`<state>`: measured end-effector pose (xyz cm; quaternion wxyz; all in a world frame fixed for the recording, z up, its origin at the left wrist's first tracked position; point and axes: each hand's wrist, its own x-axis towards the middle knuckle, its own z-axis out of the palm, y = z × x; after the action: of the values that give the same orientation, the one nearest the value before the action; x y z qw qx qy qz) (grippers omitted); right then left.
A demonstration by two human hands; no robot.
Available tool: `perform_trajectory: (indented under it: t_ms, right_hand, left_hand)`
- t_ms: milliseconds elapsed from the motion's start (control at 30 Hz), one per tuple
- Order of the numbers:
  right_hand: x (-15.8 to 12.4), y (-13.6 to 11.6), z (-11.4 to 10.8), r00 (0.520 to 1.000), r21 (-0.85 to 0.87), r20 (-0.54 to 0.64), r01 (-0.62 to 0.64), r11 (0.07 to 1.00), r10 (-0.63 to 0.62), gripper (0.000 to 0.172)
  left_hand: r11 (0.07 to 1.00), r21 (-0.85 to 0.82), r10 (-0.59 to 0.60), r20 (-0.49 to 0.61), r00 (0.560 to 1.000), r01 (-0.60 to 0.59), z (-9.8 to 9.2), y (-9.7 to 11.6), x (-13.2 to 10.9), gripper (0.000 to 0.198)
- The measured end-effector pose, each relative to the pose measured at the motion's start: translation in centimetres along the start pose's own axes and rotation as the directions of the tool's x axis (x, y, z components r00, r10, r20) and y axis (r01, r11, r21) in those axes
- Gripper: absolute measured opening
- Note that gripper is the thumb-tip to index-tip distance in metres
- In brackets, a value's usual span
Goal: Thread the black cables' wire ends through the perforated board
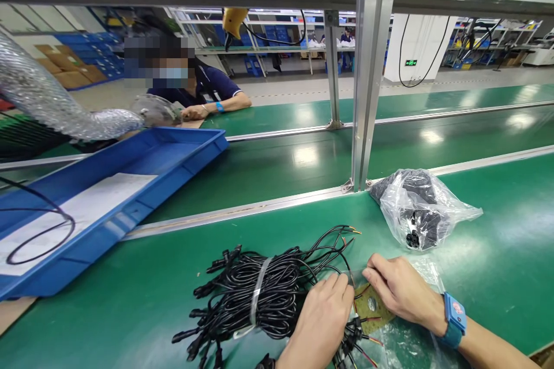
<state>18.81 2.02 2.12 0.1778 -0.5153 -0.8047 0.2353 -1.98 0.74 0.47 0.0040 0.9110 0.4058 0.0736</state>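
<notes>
A bundle of black cables point(277, 288), tied with a pale strap, lies on the green bench in front of me. Right beside it is my left hand point(324, 317), its fingers curled at the bundle's loose wire ends; what they grip is hidden. My right hand point(400, 288) pinches the edge of a clear plastic bag point(402, 343) spread on the bench. Between the hands lies a flat olive-yellow piece point(373, 307) with a hole in it. Short black leads point(355, 331) with red and yellow wire tips cross over it and the bag.
Behind my right hand sits a plastic bag of black parts point(422, 207). A blue tray point(173, 184) with paper and a cable stands at left. A metal post point(366, 81) rises from the bench rail. Across the bench, a person point(216, 83) works by a foil duct point(86, 109).
</notes>
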Motion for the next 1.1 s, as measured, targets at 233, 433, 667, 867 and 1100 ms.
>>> perform_trajectory:
  t_ms: [233,433,667,867,1100]
  right_hand:
    - [-0.1,-0.1,-0.5,0.991,0.086,-0.071,0.122,0.989,-0.116,0.033]
    - [0.0,-0.2,-0.5,0.99,0.089,-0.034,0.138,0.986,-0.135,0.033]
    - [0.1,0.1,-0.5,0.988,0.053,-0.038,0.152,0.987,-0.15,0.034]
    - [0.1,0.1,-0.6,0.987,0.042,-0.037,0.16,0.986,-0.158,0.033]
    - [0.1,0.1,-0.7,0.987,0.051,-0.04,0.159,0.986,-0.157,0.033]
  left_hand:
    - [0.991,0.058,-0.121,0.072,0.99,0.117,0.1,1.5,0.8,0.033]
    - [0.992,0.01,-0.124,-0.019,0.992,0.124,0.4,1.6,0.1,0.033]
    - [0.987,-0.134,-0.101,-0.078,0.992,0.09,1.3,0.9,-0.9,0.03]
    - [0.975,-0.221,-0.036,-0.064,0.997,0.021,1.4,0.3,-0.8,0.02]
    - [0.963,-0.269,0.016,-0.062,0.998,-0.032,1.2,-0.3,-0.9,0.021]
